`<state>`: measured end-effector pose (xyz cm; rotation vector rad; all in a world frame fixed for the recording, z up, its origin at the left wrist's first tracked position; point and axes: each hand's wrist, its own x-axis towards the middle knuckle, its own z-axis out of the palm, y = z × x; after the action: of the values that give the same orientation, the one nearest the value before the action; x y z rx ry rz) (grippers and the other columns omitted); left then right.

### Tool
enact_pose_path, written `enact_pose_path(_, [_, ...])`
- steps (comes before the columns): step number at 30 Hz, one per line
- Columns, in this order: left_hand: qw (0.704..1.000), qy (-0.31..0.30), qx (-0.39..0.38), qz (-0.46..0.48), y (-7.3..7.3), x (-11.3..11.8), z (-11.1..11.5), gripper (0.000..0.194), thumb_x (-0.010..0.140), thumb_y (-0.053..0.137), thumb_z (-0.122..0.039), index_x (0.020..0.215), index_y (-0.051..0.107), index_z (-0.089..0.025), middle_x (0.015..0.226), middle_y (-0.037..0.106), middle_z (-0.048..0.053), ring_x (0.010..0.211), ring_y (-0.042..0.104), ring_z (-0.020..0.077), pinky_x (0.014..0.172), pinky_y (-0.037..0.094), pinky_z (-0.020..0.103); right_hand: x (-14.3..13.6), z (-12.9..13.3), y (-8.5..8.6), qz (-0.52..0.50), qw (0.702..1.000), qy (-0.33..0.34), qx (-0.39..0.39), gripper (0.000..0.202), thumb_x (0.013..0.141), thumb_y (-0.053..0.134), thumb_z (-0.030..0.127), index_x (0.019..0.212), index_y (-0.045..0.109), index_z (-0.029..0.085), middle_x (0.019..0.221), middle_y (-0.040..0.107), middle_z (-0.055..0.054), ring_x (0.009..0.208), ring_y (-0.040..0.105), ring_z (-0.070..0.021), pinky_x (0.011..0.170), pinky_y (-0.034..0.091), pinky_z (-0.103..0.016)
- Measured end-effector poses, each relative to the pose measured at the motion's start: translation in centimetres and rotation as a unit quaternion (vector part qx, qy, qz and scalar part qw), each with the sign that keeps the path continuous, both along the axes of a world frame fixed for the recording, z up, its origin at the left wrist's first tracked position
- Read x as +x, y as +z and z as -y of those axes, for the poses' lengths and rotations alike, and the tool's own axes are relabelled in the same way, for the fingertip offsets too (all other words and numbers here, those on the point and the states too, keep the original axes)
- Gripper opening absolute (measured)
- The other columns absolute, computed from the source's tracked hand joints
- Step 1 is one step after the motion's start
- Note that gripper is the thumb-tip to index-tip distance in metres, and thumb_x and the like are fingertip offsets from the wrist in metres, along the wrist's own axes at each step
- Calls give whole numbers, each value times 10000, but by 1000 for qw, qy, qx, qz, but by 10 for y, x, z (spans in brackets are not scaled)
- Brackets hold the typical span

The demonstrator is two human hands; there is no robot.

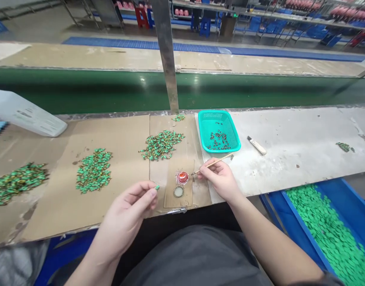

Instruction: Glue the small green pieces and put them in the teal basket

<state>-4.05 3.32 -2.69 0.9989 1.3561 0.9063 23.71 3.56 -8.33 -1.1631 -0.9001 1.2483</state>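
Head view showed the left hand pinching a small green piece. The right hand gripped a thin brush near red paint.

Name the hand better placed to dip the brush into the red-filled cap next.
Right, most likely: the right hand holds the thin brush, its tip close beside the red-filled cap. The left hand is occupied, pinching a small green piece.

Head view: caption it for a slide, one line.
The left hand pinches a small green piece while the right hand holds a thin brush beside a red-filled cap.
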Motion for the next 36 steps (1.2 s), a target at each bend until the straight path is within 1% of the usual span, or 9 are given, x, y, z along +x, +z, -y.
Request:
enact_pose_path(3, [999, -21, -22, 20, -8, 2, 9, 350, 718, 1095, -476, 806, 865, -228, 691, 713, 17, 640, 596, 183, 597, 532, 278, -2, 2, -3, 18, 1000, -5, -3, 529, 881, 1031, 698, 911, 761, 244, 845, 855, -42, 794, 862, -243, 815, 766, -425])
enact_pose_path(7, [998, -36, -34, 35, -15, -2, 12, 309, 747, 1099, -457, 745, 872, -248, 658, 690, 10, 635, 569, 178, 595, 515, 263, -3, 6, -1, 46, 999, -8, -7, 480, 903, 1023, 661, 938, 786, 245, 878, 867, -48, 815, 861, -239, 836, 748, -416])
enact_pose_path(13, [996, -32, -46, 70, -14, 2, 12, 293, 778, 1093, -487, 795, 882, -283, 662, 653, -1, 662, 542, 190, 617, 508, 270, -2, 11, 5, 79, 997, 6, -16, 369, 948, 1003, 554, 977, 805, 244, 899, 863, -43, 877, 866, -242, 849, 731, -400])
enact_pose_path(16, [993, -42, -63, 91, -13, 4, 12, 305, 810, 1089, -523, 853, 901, -287, 692, 670, 9, 684, 571, 199, 640, 524, 280, 0, 13, 9, 88, 996, 14, -20, 323, 963, 992, 508, 1003, 809, 245, 948, 871, -49, 900, 858, -234, 835, 723, -383])
enact_pose_path(20, [990, -55, -75, 103, -18, 4, 11, 340, 886, 1045, -587, 882, 895, -282, 711, 689, 14, 693, 587, 197, 647, 535, 276, 2, 13, 14, 99, 994, 26, -22, 266, 976, 975, 449, 1004, 815, 239, 993, 881, -59, 895, 836, -220, 813, 702, -365])
enact_pose_path(24, [991, -50, -72, 100, -22, 4, 11, 419, 850, 1068, -654, 869, 891, -274, 705, 701, 6, 676, 598, 182, 631, 556, 247, 2, 13, 18, 111, 993, 27, -18, 243, 984, 967, 424, 998, 815, 234, 985, 887, -62, 876, 837, -217, 784, 691, -349])
enact_pose_path(27, [990, -30, -87, 109, -21, 6, 12, 468, 805, 1097, -686, 906, 904, -272, 765, 765, 13, 725, 672, 190, 664, 604, 235, 1, 13, 18, 122, 992, 19, -13, 246, 992, 963, 426, 967, 813, 233, 945, 887, -58, 845, 848, -216, 750, 684, -333])
enact_pose_path(30, [988, -17, -99, 114, -19, 8, 13, 483, 782, 1120, -675, 903, 905, -259, 832, 825, 28, 800, 743, 202, 740, 651, 229, 0, 14, 19, 132, 991, 8, -2, 207, 992, 955, 383, 934, 819, 239, 908, 889, -49, 808, 852, -208, 726, 675, -312])
enact_pose_path(36, [990, -32, -77, 117, -14, 14, 12, 469, 812, 1104, -673, 854, 904, -251, 857, 865, 42, 791, 741, 185, 758, 651, 199, -2, 15, 22, 148, 989, -8, 14, 149, 988, 944, 292, 913, 823, 247, 903, 899, -46, 807, 865, -205, 743, 680, -297])
